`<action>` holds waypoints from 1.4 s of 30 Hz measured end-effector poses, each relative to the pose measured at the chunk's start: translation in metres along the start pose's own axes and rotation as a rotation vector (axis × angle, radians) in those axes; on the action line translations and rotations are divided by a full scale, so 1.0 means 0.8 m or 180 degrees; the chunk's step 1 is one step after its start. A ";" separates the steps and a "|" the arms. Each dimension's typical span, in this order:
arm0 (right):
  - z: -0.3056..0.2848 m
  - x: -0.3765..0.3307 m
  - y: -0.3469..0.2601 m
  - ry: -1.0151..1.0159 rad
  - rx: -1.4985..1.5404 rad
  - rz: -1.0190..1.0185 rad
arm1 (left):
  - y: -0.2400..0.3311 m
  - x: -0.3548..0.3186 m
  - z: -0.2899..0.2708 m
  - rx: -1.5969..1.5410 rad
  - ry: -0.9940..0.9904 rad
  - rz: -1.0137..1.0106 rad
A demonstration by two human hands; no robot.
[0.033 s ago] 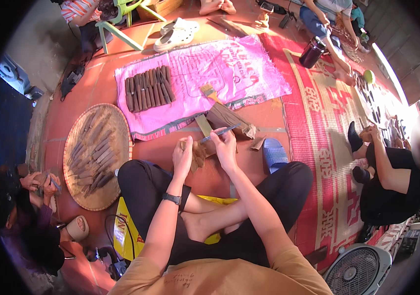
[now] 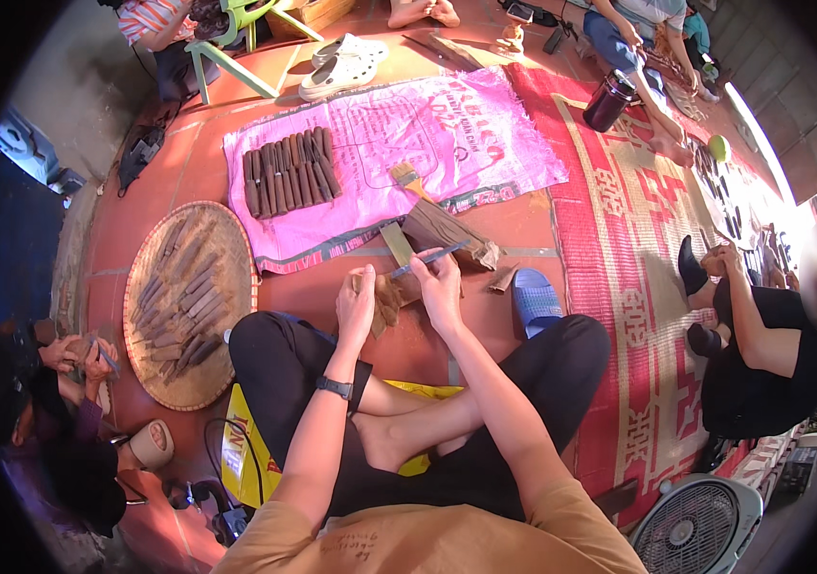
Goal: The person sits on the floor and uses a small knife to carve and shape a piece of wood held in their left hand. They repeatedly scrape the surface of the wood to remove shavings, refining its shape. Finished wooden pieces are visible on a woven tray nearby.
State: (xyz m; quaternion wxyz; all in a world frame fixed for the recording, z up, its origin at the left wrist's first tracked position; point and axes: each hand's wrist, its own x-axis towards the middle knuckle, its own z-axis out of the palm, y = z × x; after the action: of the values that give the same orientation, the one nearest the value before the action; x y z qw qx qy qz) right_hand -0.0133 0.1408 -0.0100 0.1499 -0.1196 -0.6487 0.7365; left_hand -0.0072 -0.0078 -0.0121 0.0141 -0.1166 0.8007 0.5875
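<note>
Above my crossed legs, my left hand (image 2: 356, 304) is closed, thumb against fingers, around something small and brown that I cannot make out. My right hand (image 2: 439, 292) pinches a slim blue-grey tool (image 2: 447, 252) that slants across between the two hands. Crumpled brown sheet pieces (image 2: 386, 304) lie just beyond and between my hands. Farther out are a flat greenish block (image 2: 395, 243) and folded brown sheets (image 2: 447, 234). A flat brush (image 2: 410, 182) lies with its bristles on the pink sack.
A round woven tray (image 2: 136, 330) of brown sticks stands at left. Dark brown sticks (image 2: 284, 177) lie in rows on the pink sack (image 2: 399, 134). A blue slipper (image 2: 535, 298) is by my right knee; a fan (image 2: 691, 526) stands lower right. Other people sit around; a red mat (image 2: 609, 287) is at right.
</note>
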 end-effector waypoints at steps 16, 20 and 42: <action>0.011 -0.014 -0.016 0.0247 0.0372 0.0340 | -0.015 0.007 0.001 0.0169 0.0111 0.0332; -0.004 0.008 -0.011 0.0127 0.0502 0.0519 | -0.006 0.015 0.007 0.0222 0.0124 0.0490; -0.009 -0.028 -0.041 -0.0297 -0.0363 0.0230 | -0.006 0.012 0.001 0.0496 0.0126 0.0143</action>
State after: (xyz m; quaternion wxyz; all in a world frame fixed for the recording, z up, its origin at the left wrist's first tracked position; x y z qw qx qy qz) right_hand 0.0124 0.1423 0.0214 0.0857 -0.1168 -0.6912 0.7080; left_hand -0.0159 -0.0098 -0.0189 -0.0059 -0.1088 0.8465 0.5212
